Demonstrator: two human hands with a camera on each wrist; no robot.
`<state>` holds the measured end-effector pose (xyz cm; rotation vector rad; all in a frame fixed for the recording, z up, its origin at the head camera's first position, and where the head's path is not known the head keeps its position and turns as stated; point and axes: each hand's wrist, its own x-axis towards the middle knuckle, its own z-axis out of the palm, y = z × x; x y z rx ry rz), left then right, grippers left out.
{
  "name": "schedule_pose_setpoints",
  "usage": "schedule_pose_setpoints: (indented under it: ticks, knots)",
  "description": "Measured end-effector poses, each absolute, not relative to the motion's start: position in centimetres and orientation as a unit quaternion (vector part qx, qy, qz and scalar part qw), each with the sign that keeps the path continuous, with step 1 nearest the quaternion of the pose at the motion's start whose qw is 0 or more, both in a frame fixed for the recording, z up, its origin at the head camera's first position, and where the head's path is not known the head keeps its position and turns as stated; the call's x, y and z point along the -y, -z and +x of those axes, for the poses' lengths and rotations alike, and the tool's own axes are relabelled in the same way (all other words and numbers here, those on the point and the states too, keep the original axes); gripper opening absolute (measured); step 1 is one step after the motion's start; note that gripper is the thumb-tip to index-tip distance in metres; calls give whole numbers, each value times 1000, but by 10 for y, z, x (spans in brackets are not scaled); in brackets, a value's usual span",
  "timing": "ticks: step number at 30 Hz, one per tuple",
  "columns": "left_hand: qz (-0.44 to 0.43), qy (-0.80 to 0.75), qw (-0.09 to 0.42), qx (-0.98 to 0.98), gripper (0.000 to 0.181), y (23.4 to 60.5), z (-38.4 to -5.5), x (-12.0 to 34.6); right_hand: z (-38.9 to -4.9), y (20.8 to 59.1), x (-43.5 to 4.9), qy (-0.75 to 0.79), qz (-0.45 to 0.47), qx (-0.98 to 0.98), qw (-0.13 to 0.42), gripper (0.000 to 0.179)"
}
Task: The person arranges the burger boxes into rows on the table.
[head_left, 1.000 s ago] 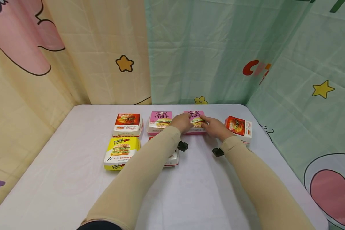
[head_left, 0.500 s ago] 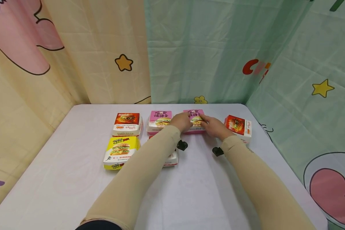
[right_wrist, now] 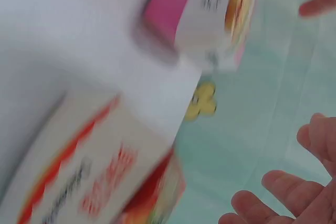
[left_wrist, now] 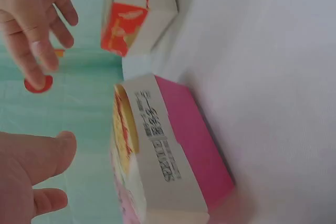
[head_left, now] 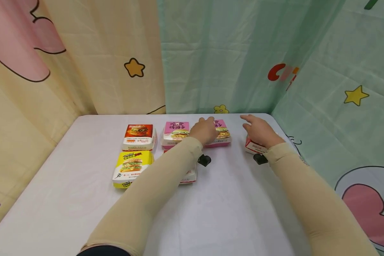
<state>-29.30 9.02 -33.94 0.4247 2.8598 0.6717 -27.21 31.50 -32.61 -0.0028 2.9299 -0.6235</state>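
Note:
My left hand [head_left: 205,131] is over the left side of a pink-and-white burger box [head_left: 223,133] at the back of the table. In the left wrist view its thumb and finger show apart from that box, with nothing between them. Over on the right, my right hand [head_left: 261,131] hovers above a red-and-white burger box [head_left: 254,146], fingers spread and reaching toward the back left. The hand covers most of this box's lid. In the right wrist view the right hand's fingers [right_wrist: 291,190] are relaxed and hold nothing, beside the blurred red-and-white box [right_wrist: 89,166].
To the left stand another pink burger box [head_left: 176,131], a red one [head_left: 139,135] and a yellow one [head_left: 132,166]. A further white box [head_left: 188,176] is mostly hidden under the left forearm. Curtains [head_left: 211,64] hang behind the white table [head_left: 224,199].
My right hand has let go of the pink box and moved right, over the red box. My left hand's fingers have come up off the pink box's lid.

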Motion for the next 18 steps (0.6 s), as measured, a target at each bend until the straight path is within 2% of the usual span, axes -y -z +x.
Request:
schedule_pose_setpoints:
  ticks: [4,9,13,18]
  knots:
    - [161,-228,80,-957,72,336,-286,-98,-268,320,-354,190,10,-977,95,57]
    - [186,-234,77,-951,72,335,-273,-110,-266,330,-392,160,-1,-979,128,58]
    - [207,-229,75,-948,73,334,-261,-118,-264,340,-407,155,0,-975,159,62]
    - [224,-227,83,-944,73,336,-249,-127,-263,349,-413,163,8,-972,168,64]
